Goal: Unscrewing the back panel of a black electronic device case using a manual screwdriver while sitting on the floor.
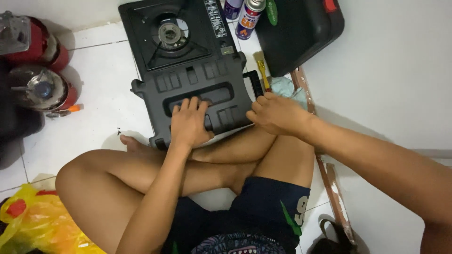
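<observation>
A black portable gas stove (179, 37) sits inside the lower half of its black plastic carry case (197, 89) on the white tiled floor. My left hand (189, 123) rests flat on the case's front panel, fingers over the handle slot. My right hand (275, 113) grips the case's right front corner. I sit cross-legged with my legs just under the case's near edge.
The case's black lid (301, 33) lies at the back right, against the white wall. Two gas cans (247, 16) stand behind the stove. A yellow brush (263, 73) and a cloth lie beside the case. Red pots (40, 70) are at left, a yellow bag (33, 221) at lower left.
</observation>
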